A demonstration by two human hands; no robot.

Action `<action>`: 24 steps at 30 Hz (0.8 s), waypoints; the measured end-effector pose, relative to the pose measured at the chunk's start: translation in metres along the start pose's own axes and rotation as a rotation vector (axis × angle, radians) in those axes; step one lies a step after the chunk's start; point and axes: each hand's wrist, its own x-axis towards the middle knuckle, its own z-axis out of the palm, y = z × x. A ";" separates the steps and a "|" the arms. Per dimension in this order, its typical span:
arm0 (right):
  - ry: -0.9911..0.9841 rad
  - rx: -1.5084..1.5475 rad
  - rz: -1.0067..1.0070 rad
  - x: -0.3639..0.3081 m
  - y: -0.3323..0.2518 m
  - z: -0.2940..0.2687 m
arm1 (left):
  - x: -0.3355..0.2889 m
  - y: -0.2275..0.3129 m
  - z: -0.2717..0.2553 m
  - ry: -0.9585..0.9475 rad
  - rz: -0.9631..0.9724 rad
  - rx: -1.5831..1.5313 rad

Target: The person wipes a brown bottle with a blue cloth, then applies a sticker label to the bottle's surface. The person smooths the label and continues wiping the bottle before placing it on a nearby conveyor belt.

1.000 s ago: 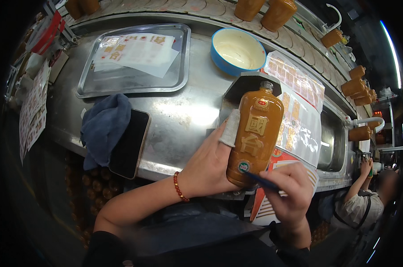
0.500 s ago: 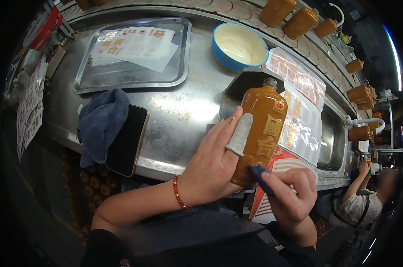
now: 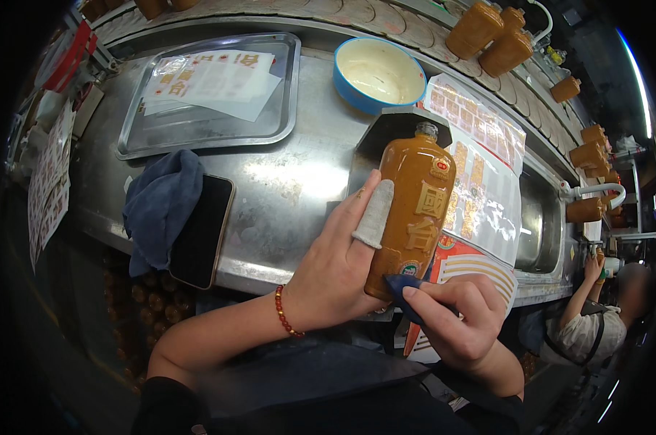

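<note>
A brown glazed bottle [image 3: 415, 196] with raised gold characters and small round labels leans tilted over the metal bench, its neck against a dark angled stand [image 3: 386, 132]. My left hand [image 3: 335, 268] grips it along its left side, a grey finger cot [image 3: 375, 214] on one finger. With my right hand [image 3: 465, 319] I pinch a dark blue piece [image 3: 404, 293], cloth-like or a soft scraper; which one, I cannot tell. Its tip touches the lower part of the bottle beside a green round label [image 3: 409, 268].
To the left lie a metal tray [image 3: 297, 94] with label sheets, a blue cloth [image 3: 165, 203] and a phone [image 3: 203, 232]. A blue-rimmed bowl [image 3: 380, 72] stands behind the bottle. On the right are decal sheets [image 3: 480, 188], a sink [image 3: 541, 225] and a co-worker [image 3: 592, 330]. Several bottles [image 3: 476, 29] line the conveyor.
The dark blue piece in my right hand has shifted slightly left and down on the bottle, and the green round label now shows more fully. My left hand keeps its grip.
</note>
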 end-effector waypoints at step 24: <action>-0.223 0.317 0.139 0.036 -0.004 -0.015 | 0.069 -0.029 -0.034 0.183 -0.683 -1.085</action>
